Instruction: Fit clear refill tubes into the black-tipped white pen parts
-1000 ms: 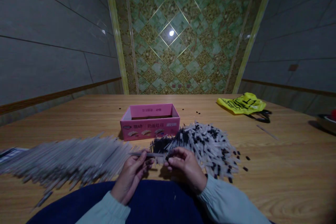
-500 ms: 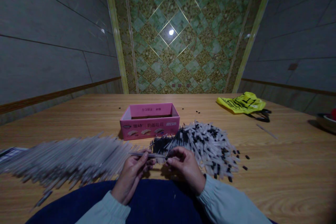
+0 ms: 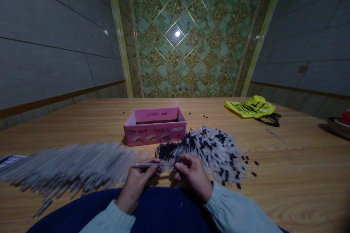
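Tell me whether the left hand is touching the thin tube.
Touching: the head view shows the thin tube between the thumb and fingers of the left hand.

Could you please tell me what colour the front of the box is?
The front of the box is pink, best seen in the head view.

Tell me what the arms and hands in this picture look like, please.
They are a person's, with no cables or machine parts in view. The left hand and right hand are bare, without gloves. The left sleeve and right sleeve are pale mint green, plain and loose, gathered at the wrists, with no visible markings.
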`<state>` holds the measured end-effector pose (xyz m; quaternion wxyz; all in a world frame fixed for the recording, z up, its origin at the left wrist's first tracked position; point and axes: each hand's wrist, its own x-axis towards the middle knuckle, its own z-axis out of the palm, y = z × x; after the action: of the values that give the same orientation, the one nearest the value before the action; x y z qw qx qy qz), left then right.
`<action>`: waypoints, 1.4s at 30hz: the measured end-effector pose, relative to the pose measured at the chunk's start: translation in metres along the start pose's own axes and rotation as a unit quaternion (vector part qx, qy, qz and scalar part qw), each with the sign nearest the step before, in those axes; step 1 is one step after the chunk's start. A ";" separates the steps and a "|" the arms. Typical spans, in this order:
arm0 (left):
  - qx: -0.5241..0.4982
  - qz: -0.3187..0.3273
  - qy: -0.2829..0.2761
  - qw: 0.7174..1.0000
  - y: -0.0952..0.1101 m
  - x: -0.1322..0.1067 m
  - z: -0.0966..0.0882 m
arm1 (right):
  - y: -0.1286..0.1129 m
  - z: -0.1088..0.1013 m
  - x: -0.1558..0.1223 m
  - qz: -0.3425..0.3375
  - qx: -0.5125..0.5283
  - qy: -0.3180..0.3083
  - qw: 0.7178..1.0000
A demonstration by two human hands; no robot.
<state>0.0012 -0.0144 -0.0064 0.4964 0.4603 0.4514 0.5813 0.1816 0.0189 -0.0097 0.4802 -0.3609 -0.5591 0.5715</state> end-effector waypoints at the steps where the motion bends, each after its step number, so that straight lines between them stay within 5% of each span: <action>1: 0.007 -0.001 0.001 1.000 0.001 0.000 0.000 | 0.002 0.000 0.000 0.001 -0.003 -0.006 1.000; 8: 0.018 0.011 0.000 1.000 0.003 -0.001 0.003 | 0.008 0.004 -0.003 0.012 -0.041 -0.034 0.999; 14: -0.053 -0.006 0.033 0.998 0.002 0.000 0.004 | 0.001 0.008 -0.007 0.015 0.025 -0.036 0.999; 21: -0.056 -0.016 0.017 0.998 0.001 0.000 0.003 | 0.006 0.003 -0.007 0.001 -0.066 -0.044 0.997; 26: -0.071 -0.024 0.028 0.997 0.004 -0.001 0.004 | 0.000 0.000 -0.008 -0.070 -0.091 -0.005 0.993; 31: -0.067 -0.026 0.024 0.997 0.004 -0.001 0.004 | -0.005 0.001 -0.008 0.009 -0.069 -0.051 0.996; 36: -0.070 -0.017 0.030 0.997 0.004 0.000 0.003 | -0.005 -0.001 -0.007 -0.059 -0.095 -0.026 0.993; 42: -0.056 -0.018 0.016 0.998 0.004 -0.001 0.002 | -0.005 -0.001 -0.008 -0.017 -0.086 -0.062 0.994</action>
<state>0.0028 -0.0153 -0.0027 0.5249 0.4140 0.4343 0.6037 0.1857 0.0108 -0.0058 0.4214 -0.3551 -0.6413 0.5340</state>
